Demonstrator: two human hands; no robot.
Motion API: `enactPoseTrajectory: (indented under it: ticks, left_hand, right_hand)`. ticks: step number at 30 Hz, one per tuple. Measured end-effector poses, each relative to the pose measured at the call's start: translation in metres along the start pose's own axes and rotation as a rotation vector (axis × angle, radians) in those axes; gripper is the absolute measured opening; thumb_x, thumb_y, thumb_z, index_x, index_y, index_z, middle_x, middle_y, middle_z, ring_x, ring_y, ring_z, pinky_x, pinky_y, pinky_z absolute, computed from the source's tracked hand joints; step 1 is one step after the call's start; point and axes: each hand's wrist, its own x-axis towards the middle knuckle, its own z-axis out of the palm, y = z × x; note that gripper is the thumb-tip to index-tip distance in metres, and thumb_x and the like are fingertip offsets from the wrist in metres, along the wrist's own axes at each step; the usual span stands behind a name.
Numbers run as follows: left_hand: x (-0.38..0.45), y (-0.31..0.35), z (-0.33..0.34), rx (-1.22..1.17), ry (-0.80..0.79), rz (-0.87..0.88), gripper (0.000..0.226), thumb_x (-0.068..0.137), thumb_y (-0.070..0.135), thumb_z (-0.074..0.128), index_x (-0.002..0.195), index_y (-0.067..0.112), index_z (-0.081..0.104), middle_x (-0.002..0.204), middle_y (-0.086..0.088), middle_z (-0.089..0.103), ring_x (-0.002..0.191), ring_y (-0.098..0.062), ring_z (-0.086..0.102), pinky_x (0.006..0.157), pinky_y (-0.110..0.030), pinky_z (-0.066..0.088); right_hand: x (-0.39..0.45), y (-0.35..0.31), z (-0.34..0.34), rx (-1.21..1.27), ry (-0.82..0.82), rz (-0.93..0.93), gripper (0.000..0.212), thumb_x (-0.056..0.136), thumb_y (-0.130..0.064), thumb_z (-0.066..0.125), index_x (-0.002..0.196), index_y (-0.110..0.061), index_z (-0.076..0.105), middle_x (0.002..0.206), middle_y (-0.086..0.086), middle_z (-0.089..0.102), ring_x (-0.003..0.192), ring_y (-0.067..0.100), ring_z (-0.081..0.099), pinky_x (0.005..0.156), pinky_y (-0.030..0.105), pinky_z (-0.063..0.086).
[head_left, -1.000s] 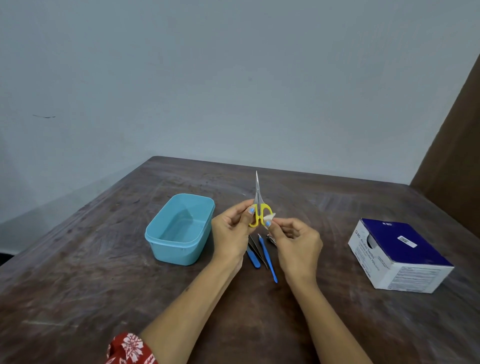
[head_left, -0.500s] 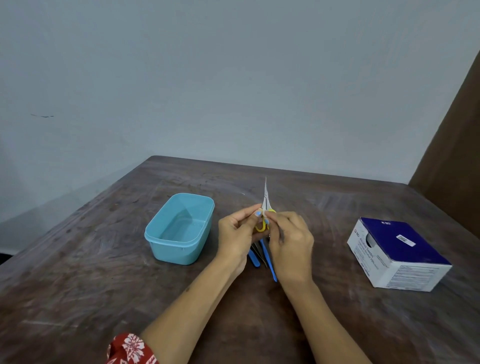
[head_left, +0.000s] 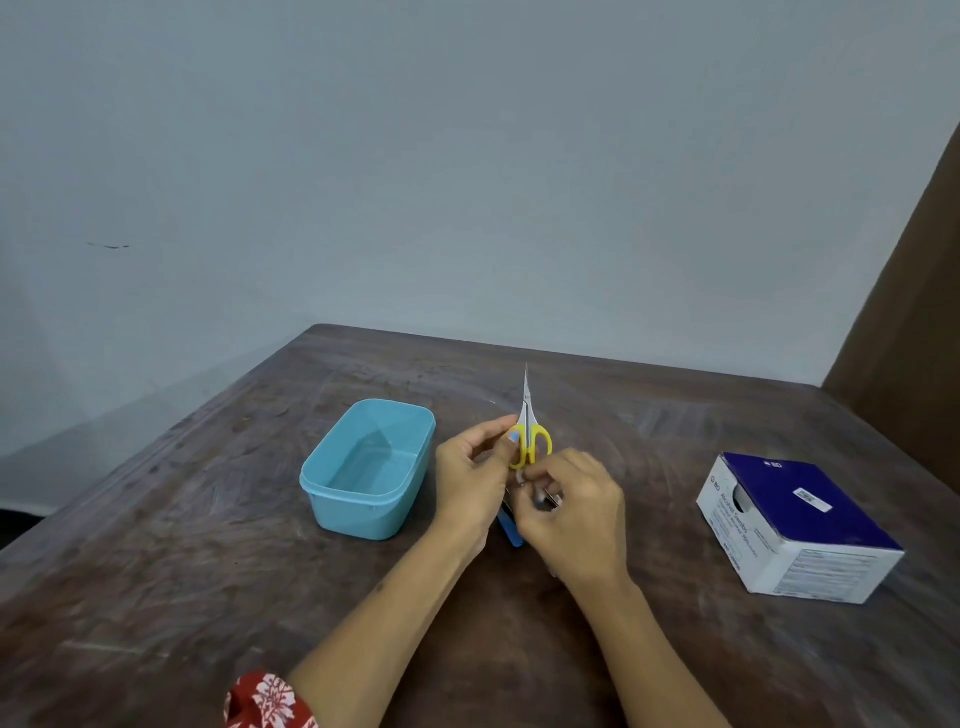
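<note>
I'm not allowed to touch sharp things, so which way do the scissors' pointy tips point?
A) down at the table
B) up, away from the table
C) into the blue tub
B: the left hand holds the yellow-handled scissors by a handle loop, blades together, tips pointing up, apart from the light blue tub.

"BD" on the blue-and-white box (head_left: 810, 514)

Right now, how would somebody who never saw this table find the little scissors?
Look at the brown table, between the light blue tub and the white and navy box. There the left hand holds the scissors upright, tip pointing up. They alone have yellow handle loops; the tool lying beneath is blue.
</note>
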Motion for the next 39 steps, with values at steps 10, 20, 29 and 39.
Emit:
enactPoseTrajectory:
  ticks: [10, 20, 29, 39]
  left_hand:
    - [-0.005, 0.083, -0.055, 0.483, 0.212, 0.387, 0.013, 0.083, 0.008, 0.066, 0.089, 0.015, 0.075, 0.071, 0.013, 0.069, 0.063, 0.006, 0.061, 0.068, -0.012, 0.049]
    - [0.010, 0.108, -0.101, 0.894, 0.172, 0.026, 0.011, 0.076, 0.003, 0.072, 0.072, 0.013, 0.073, 0.067, -0.008, 0.068, 0.067, -0.024, 0.068, 0.075, -0.038, 0.059]
    - [-0.017, 0.058, -0.037, 0.111, 0.059, -0.140, 0.021, 0.082, -0.010, 0.062, 0.103, -0.008, 0.061, 0.079, -0.012, 0.063, 0.070, -0.019, 0.063, 0.062, -0.026, 0.058]
    - [-0.021, 0.041, -0.010, -0.033, -0.097, -0.286, 0.016, 0.090, 0.001, 0.055, 0.102, -0.001, 0.065, 0.090, -0.016, 0.069, 0.076, -0.023, 0.067, 0.061, -0.027, 0.059]
  right_hand:
    - [0.008, 0.017, -0.011, 0.149, 0.294, 0.359, 0.016, 0.068, 0.002, 0.071, 0.073, -0.013, 0.072, 0.064, -0.001, 0.061, 0.055, 0.011, 0.057, 0.058, 0.009, 0.042]
    - [0.007, 0.013, -0.010, 0.172, 0.242, 0.369, 0.015, 0.071, -0.001, 0.069, 0.076, -0.015, 0.072, 0.067, -0.001, 0.063, 0.053, 0.008, 0.057, 0.058, 0.006, 0.041]
    - [0.006, -0.016, -0.007, 0.230, 0.262, 0.083, 0.015, 0.080, -0.003, 0.065, 0.091, -0.011, 0.072, 0.076, 0.000, 0.061, 0.063, 0.011, 0.056, 0.059, 0.021, 0.047]
    - [0.000, -0.011, 0.000, 0.092, 0.141, -0.005, 0.016, 0.081, -0.004, 0.068, 0.096, -0.008, 0.071, 0.088, 0.005, 0.067, 0.081, 0.020, 0.060, 0.066, 0.037, 0.054]
